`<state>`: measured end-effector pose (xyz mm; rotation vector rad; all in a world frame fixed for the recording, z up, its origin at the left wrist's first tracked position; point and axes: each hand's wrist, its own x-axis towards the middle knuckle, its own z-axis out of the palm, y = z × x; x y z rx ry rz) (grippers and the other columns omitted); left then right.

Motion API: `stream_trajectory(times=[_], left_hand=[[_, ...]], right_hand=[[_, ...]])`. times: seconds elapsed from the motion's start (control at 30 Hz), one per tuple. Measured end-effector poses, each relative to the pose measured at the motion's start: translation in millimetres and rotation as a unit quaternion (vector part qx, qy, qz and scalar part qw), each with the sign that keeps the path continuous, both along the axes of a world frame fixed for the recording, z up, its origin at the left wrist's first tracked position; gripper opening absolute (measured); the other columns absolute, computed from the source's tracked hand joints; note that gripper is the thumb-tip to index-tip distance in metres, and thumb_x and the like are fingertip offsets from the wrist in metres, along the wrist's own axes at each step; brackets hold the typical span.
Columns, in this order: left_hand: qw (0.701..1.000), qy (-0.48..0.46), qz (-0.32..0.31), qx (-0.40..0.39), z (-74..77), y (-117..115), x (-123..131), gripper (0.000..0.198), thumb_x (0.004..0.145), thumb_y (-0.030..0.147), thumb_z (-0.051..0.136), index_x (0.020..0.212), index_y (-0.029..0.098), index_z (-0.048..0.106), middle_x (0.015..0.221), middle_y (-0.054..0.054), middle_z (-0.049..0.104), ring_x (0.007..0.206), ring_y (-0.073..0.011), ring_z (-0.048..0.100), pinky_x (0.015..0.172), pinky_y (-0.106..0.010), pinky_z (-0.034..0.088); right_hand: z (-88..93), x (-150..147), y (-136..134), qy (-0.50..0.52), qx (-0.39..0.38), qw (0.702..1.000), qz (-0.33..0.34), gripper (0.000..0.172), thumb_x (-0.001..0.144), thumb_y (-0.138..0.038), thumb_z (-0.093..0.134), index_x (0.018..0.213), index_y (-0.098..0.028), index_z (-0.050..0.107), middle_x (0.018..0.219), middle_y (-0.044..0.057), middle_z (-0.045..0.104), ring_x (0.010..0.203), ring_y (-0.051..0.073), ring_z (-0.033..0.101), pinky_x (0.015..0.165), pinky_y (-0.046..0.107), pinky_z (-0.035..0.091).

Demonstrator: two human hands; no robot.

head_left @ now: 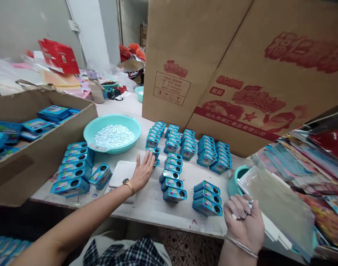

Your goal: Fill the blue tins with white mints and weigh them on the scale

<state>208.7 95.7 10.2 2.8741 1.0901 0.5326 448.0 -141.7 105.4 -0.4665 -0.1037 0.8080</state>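
Observation:
My left hand (142,170) reaches over the white scale (123,173) with its fingers stretched out. Its fingertips are at small blue boxes (153,151) in the middle of the table; whether they press on them I cannot tell. At the right, my right hand (243,218) is turned palm up, fingers curled around several white tablets (250,206). Close by it, a short row of blue boxes (207,202) stands on the table. A turquoise basin (88,136) behind the scale holds a heap of white tablets (115,135).
Several more rows of blue boxes (206,151) stand before a large cardboard carton (202,74). An open carton (25,162) with blue boxes is at the left. Flat printed packaging (290,162) and a turquoise tub (238,177) lie at the right.

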Motion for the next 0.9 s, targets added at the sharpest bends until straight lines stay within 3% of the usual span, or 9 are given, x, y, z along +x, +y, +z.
stream_trajectory(times=[0.07, 0.13, 0.27, 0.33, 0.5, 0.6, 0.7, 0.8, 0.9], left_hand=[[1.0, -0.005, 0.0, -0.005, 6.4, -6.6, -6.4, 0.042, 0.087, 0.005, 0.036, 0.123, 0.013, 0.057, 0.139, -0.02, 0.052, 0.143, -0.0323, 0.029, 0.112, -0.068, 0.006], [1.0, -0.011, 0.003, -0.009, 23.0, -9.7, -20.1, 0.034, 0.088, 0.009, 0.041, 0.114, 0.018, 0.06, 0.121, -0.014, 0.064, 0.137, -0.03, 0.039, 0.113, -0.068, 0.004], [0.998, -0.054, 0.026, -0.002, 67.6, -13.5, -65.2, 0.031, 0.087, 0.021, 0.055, 0.118, 0.022, 0.056, 0.112, -0.009, 0.066, 0.131, -0.0306, 0.043, 0.111, -0.071, -0.003], [0.998, -0.053, 0.034, -0.006, 80.6, -12.4, -86.7, 0.031, 0.086, 0.024, 0.058, 0.117, 0.023, 0.056, 0.109, -0.008, 0.066, 0.128, -0.0318, 0.045, 0.11, -0.072, -0.003], [0.996, -0.004, 0.048, -0.069, 71.8, -3.3, -112.4, 0.031, 0.083, 0.022, 0.063, 0.114, 0.021, 0.059, 0.106, -0.009, 0.067, 0.121, -0.0332, 0.051, 0.109, -0.074, 0.003], [0.991, -0.07, 0.087, -0.071, 71.5, -6.0, -124.9, 0.074, 0.079, 0.032, 0.07, 0.142, 0.018, 0.035, 0.141, -0.018, 0.049, 0.137, -0.0386, 0.035, 0.11, -0.072, 0.008], [0.963, -0.203, 0.176, -0.019, 89.8, -14.3, -152.7, 0.102, 0.075, 0.047, 0.074, 0.151, 0.018, 0.014, 0.154, -0.02, 0.027, 0.143, -0.0387, 0.023, 0.115, -0.063, 0.015], [0.916, -0.305, 0.257, -0.028, 109.7, -19.7, -188.4, 0.093, 0.077, 0.043, 0.074, 0.151, 0.025, 0.021, 0.148, -0.012, 0.039, 0.139, -0.0324, 0.035, 0.116, -0.051, 0.029], [0.893, -0.339, 0.288, -0.072, 114.4, -21.4, -215.2, 0.078, 0.08, 0.037, 0.071, 0.147, 0.029, 0.031, 0.14, -0.006, 0.048, 0.133, -0.0286, 0.044, 0.114, -0.046, 0.036]], right_hand=[[3.7, -6.3, 5.8, -0.005, 0.001, 1.0, 0.015, 0.016, 0.083, -0.013, 0.059, 0.082, -0.019, 0.045, 0.056, -0.01, 0.039, 0.042, 0.007, 0.035, 0.039, 0.02, 0.036], [7.9, -13.0, 11.9, -0.009, -0.001, 0.999, 0.032, 0.015, 0.083, -0.012, 0.057, 0.082, -0.019, 0.045, 0.057, -0.01, 0.04, 0.042, 0.007, 0.036, 0.04, 0.02, 0.037], [13.7, -26.3, 28.2, -0.016, -0.009, 0.998, 0.062, 0.013, 0.084, -0.011, 0.055, 0.081, -0.02, 0.045, 0.056, -0.01, 0.04, 0.042, 0.007, 0.036, 0.039, 0.02, 0.036], [15.0, -34.5, 40.9, -0.011, -0.012, 0.996, 0.085, 0.013, 0.085, -0.013, 0.055, 0.081, -0.02, 0.045, 0.056, -0.01, 0.039, 0.041, 0.007, 0.034, 0.038, 0.02, 0.034], [18.6, -65.5, 86.5, 0.013, -0.002, 0.987, 0.161, 0.011, 0.092, -0.021, 0.051, 0.082, -0.02, 0.045, 0.057, -0.01, 0.037, 0.041, 0.007, 0.033, 0.037, 0.019, 0.033], [20.8, -87.9, 114.9, 0.026, 0.008, 0.979, 0.2, 0.015, 0.097, -0.026, 0.043, 0.084, -0.019, 0.046, 0.057, -0.009, 0.035, 0.041, 0.007, 0.032, 0.037, 0.019, 0.031], [19.7, -108.3, 138.8, 0.045, 0.003, 0.973, 0.228, 0.022, 0.1, -0.03, 0.035, 0.085, -0.019, 0.047, 0.058, -0.009, 0.035, 0.041, 0.006, 0.032, 0.037, 0.018, 0.03], [14.9, -124.7, 158.7, 0.064, -0.01, 0.966, 0.251, 0.026, 0.101, -0.033, 0.032, 0.085, -0.019, 0.047, 0.058, -0.008, 0.034, 0.041, 0.006, 0.033, 0.036, 0.017, 0.03], [8.6, -137.8, 175.8, 0.077, -0.025, 0.96, 0.269, 0.029, 0.101, -0.035, 0.031, 0.084, -0.019, 0.048, 0.057, -0.008, 0.034, 0.041, 0.006, 0.034, 0.036, 0.017, 0.03]])
